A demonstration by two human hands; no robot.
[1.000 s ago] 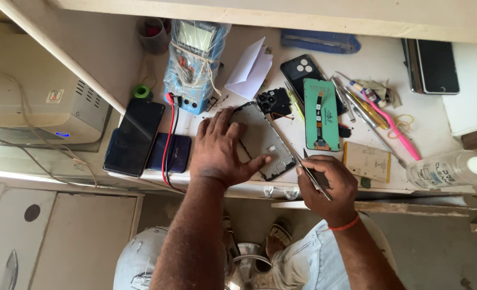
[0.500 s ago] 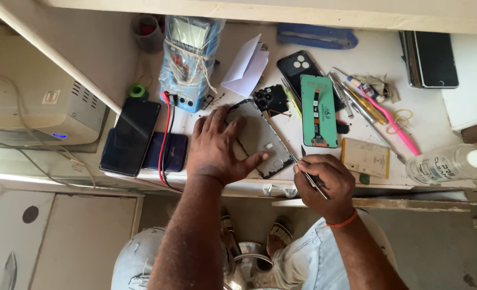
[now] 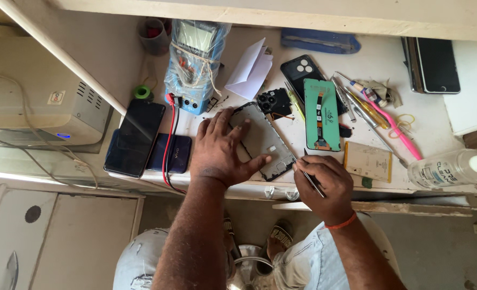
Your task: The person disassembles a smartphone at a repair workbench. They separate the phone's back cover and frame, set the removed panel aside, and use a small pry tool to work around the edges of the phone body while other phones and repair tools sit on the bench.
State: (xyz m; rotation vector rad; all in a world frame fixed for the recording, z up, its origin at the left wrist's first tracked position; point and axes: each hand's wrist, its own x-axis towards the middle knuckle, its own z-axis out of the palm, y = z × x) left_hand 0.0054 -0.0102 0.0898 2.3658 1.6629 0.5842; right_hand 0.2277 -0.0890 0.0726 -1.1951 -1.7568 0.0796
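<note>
An opened phone frame (image 3: 268,142) lies on the white workbench (image 3: 324,80), its dark inside facing up. My left hand (image 3: 222,150) presses flat on it, thumb stretched toward its lower right corner. My right hand (image 3: 324,185) grips thin metal tweezers (image 3: 309,173), their tip at the frame's lower right edge. A green display panel with a flex cable (image 3: 321,114) rests just right of the frame. A small black camera cover piece (image 3: 275,101) sits at the frame's top end.
A bagged blue multimeter (image 3: 193,64) with red and black leads stands at the back left. Two dark phones (image 3: 136,137) lie at the left. Tools and a pink pen (image 3: 388,123), a phone battery (image 3: 368,161), a clear bottle (image 3: 453,166) and another phone (image 3: 437,64) fill the right side.
My right hand has shifted slightly, bringing the tweezers' tip closer to the frame's lower right corner. My left hand stays flat on the frame.
</note>
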